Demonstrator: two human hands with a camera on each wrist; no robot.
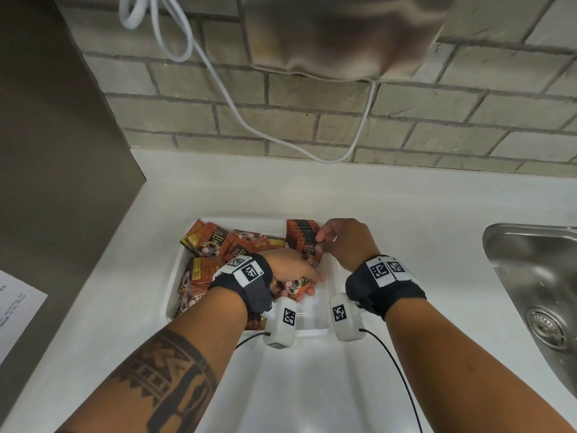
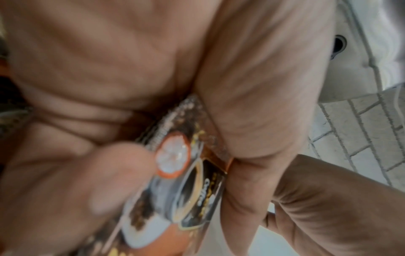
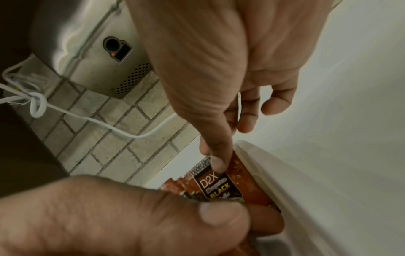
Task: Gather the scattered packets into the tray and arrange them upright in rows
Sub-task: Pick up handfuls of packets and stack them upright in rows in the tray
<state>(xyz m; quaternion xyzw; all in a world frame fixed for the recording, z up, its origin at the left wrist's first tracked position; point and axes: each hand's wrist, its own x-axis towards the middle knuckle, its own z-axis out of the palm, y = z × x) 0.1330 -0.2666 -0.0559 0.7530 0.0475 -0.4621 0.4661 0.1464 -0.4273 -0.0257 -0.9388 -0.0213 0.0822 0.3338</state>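
**Both hands at work inside the packet tray**

A white tray [image 1: 175,276] sits on the white counter [image 1: 406,214], and everything else is placed from it. Inside its far right corner stands a row of upright packets [image 1: 302,235], red-brown with black labels, leaning against the tray's right wall. The right hand [image 1: 345,242] is over that corner; its thumb and index finger pinch the top of the nearest packet in the row [image 3: 219,187], marked "D2X BLACK", while the other fingers curl loosely above.

The left hand [image 1: 292,270] is over the tray's middle, just beside the row. Its fingers curl round a single held packet [image 2: 186,181], which the wrist view shows pressed between thumb and fingers, its print blurred.

Along the tray's left side and far left corner lies a heap of loose packets [image 1: 215,245], flat and overlapping at odd angles.

Well to the right of the tray a steel sink [image 1: 537,276] is set into the counter. Left of the tray a sheet of paper [image 1: 15,307] lies on the counter. Behind the tray a white cable [image 1: 237,117] droops across the brick wall [image 1: 437,135].
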